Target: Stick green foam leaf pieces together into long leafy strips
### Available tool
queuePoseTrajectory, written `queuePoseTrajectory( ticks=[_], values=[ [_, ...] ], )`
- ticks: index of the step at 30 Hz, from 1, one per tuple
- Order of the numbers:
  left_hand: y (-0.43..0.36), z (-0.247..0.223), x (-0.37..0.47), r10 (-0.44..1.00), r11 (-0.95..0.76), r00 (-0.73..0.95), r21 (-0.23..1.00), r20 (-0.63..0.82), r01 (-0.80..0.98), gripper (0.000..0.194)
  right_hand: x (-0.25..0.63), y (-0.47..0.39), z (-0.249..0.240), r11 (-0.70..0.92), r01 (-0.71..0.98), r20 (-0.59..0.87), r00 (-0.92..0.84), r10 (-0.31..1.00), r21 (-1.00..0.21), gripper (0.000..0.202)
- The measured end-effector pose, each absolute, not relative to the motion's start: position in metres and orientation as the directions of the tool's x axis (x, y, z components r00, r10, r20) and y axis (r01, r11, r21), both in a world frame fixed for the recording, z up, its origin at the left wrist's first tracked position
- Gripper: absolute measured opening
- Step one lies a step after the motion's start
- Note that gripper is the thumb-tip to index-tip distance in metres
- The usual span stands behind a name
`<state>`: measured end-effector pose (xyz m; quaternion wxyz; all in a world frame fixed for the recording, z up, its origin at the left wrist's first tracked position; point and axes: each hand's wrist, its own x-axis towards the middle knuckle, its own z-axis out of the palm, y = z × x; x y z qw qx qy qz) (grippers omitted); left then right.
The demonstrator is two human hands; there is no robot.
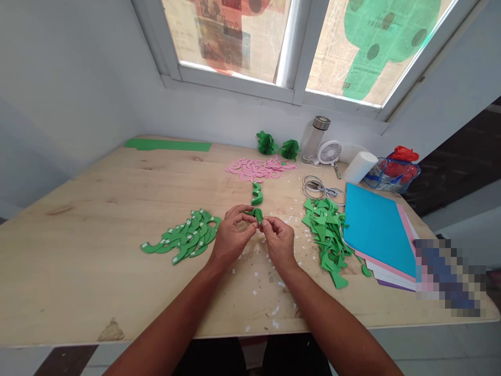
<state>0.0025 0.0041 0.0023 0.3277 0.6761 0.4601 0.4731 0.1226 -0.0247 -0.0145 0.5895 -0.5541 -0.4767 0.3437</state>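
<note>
Near the middle of the table, my left hand [234, 233] and my right hand [279, 239] meet at a small folded green paper piece [256, 214]. Both hands pinch it between their fingertips. Just beyond it lies a short stack of curved green pieces [257, 194] with white squares on it. To the left of my left hand is a spread pile of curved green pieces [188, 236] with small white squares. Pink cut paper pieces [258, 168] lie farther back, with two green folded paper shapes [266, 143] behind them.
Green paper scraps [327, 235] and coloured sheets [378, 230] lie at the right. Behind them are scissors [335, 193], tape rings [313, 187], a white roll [360, 166], a small fan [329, 152], a bottle [313, 140] and a clear bag [395, 172]. A green strip [168, 144] lies back left.
</note>
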Motion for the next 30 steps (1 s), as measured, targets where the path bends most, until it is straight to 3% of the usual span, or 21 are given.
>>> queuePoseTrajectory(
  ticks=[30],
  values=[
    [0.0056,0.0002,0.0032,0.904,-0.424,0.125,0.825,0.408,0.374,0.003,0.1213,-0.0245,-0.0131,0.12,0.139,0.16,0.322,0.933,-0.983,0.024]
  ],
)
